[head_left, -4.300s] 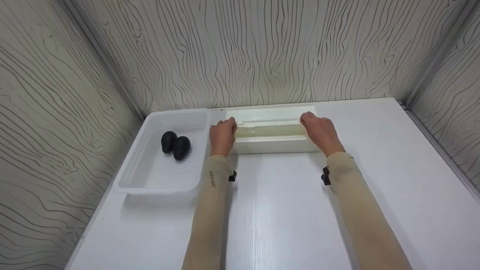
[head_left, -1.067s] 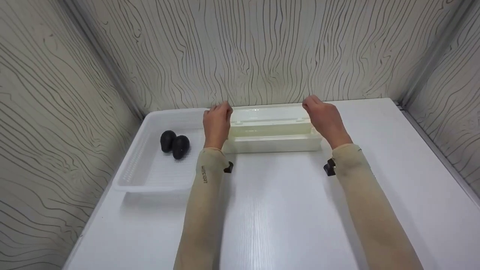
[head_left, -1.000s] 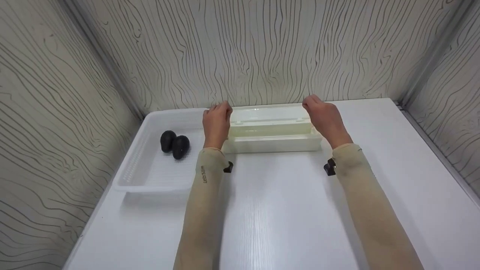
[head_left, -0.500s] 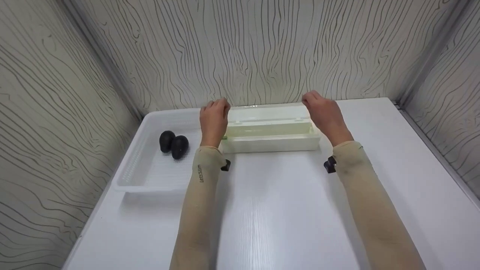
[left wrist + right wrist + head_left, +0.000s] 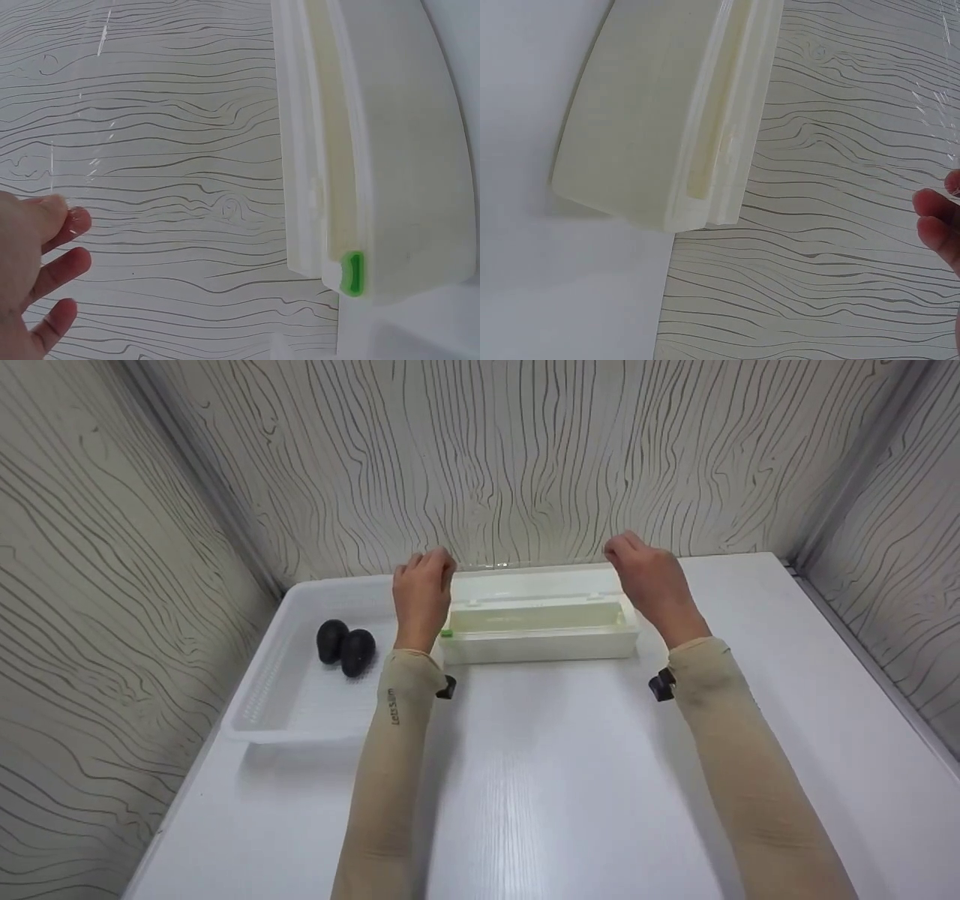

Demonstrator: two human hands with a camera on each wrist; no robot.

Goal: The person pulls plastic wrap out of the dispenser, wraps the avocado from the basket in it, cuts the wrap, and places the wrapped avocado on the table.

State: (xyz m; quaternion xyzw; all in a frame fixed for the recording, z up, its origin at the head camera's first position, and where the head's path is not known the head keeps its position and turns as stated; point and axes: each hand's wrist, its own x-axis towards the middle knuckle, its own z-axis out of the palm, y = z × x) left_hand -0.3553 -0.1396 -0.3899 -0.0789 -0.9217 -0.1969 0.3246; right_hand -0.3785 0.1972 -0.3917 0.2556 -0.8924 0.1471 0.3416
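Observation:
Clear cling film (image 5: 103,37) stretches between my hands, visible mainly by its glints. My left hand (image 5: 422,598) pinches one end of its edge between thumb and index finger, the other fingers loosely bent. At the other end, my right hand (image 5: 654,585) pinches the film too, though its fingertips are partly cut off in the right wrist view. Below and between the hands stands a long off-white cling film dispenser (image 5: 540,648) with its lid raised at the back. A green slider (image 5: 352,274) sits at its left end. The film roll inside cannot be made out.
A white plastic basket (image 5: 300,735) stands left of the dispenser. Two dark, egg-shaped avocado-like fruits, one (image 5: 332,641) touching the other (image 5: 358,652), lie in it. Wood-patterned panels (image 5: 525,457) enclose the white table (image 5: 525,780) at the back and sides.
Both hands have risen from the dispenser's opening and spread slightly apart, drawing the cling film up. The green slider has come into view beside my left wrist. Basket and fruits have not moved.

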